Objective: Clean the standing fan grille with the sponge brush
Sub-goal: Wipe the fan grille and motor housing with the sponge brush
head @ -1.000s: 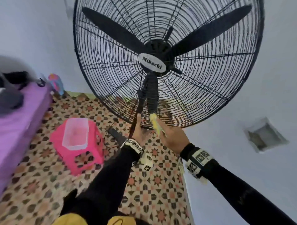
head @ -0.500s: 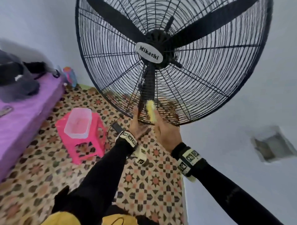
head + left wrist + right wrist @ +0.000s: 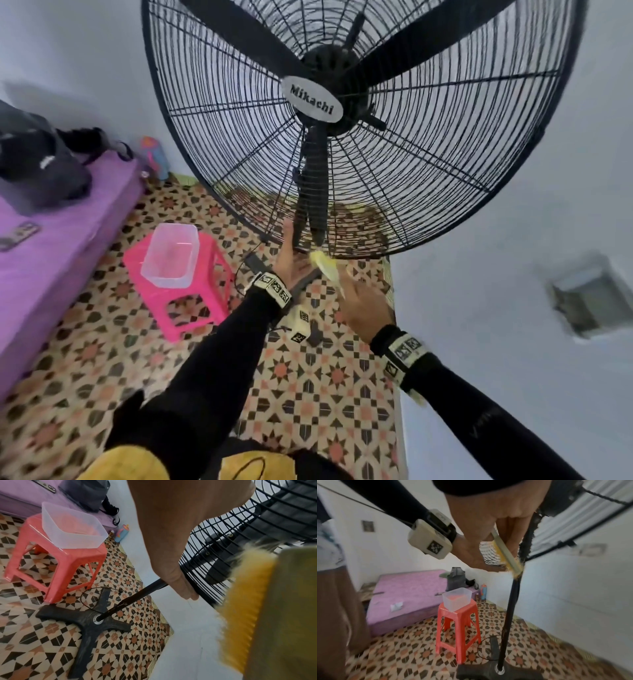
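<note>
yellow brush (image 3: pixel 325 265) at grille (image 3: pixel 219 113) (bottom rim)

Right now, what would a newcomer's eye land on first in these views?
The big black fan grille fills the upper head view. At its lower rim the right hand holds the yellow sponge brush against the wires, and the left hand grips the rim beside it. At left, a pink stool carries a clear tub.

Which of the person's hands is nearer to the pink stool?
Left. The left hand grips the fan's bottom rim on the side facing the pink stool; the right hand, holding the yellow brush, is farther from it.
</note>
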{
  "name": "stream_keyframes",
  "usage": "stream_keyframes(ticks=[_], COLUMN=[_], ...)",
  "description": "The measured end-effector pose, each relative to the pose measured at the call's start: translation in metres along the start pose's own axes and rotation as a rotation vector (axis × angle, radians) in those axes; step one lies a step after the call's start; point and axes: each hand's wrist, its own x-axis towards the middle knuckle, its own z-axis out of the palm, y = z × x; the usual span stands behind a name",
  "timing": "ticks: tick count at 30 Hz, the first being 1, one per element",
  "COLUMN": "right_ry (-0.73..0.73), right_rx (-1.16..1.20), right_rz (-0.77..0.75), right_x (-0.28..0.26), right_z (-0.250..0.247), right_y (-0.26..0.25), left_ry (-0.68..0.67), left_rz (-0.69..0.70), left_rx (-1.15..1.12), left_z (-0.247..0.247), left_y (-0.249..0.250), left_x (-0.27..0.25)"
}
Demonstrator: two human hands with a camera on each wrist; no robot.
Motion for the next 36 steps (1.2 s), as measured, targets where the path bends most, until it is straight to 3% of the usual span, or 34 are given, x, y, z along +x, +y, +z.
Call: stream_keyframes(ticks=[3,7,10,13,18,23,25,28,30,33,36], right_ry=[-0.111,-0.079,-0.148,-0.198,-0.229,-0.215,-0.072,0.121,0.067,-0.100,-0.058], right_rx=[-0.192,-0.125,-0.144,-0.001,0.282,0.293,0.404,0.518,0.476,0.485,0.518], right_rz=[0.088,0.224,0.273,0.356,0.639,0.555,0.555,0.434,0.458,0.663,0.602], right_x=[-0.004,-0.007,0.005,0.016,0.018,0.021,0.015,-0.012,-0.023,-0.003,0.014], right_z=[0.014,0.007,0.006,0.008,0.017,0.013,0.017,0.038,0.054,0.051,0.037], right_y=[0.006,-0.008,-0.009,-0.015,-0.021,-0.020,-0.025,-0.038,-0.033,-0.022,-0.031], left_ry=[0.009,0.011,-0.006,0.001,-0.013,-0.003,-0.002,0.003,0.019,0.014,-0.016], left_rz=[0.002,-0.017,-0.012,-0.010,-0.016,-0.004,-0.023,-0.043,-0.042,-0.056,-0.044], left_rx=[0.031,0.055,0.060,0.018,0.047,0.061,0.056,0.054,0.044,0.033,0.036], left_z=[-0.003,-0.005,0.004,0.010,0.006,0.009,0.010,0.010,0.008,0.008,0.010], left_y=[0.000,0.005,0.022,0.032,0.033,0.035,0.037,0.038,0.035,0.033,0.033], left_x=[0.001,-0.001,-0.034,-0.052,-0.053,-0.056,-0.055,-0.053,-0.049,-0.046,-0.043])
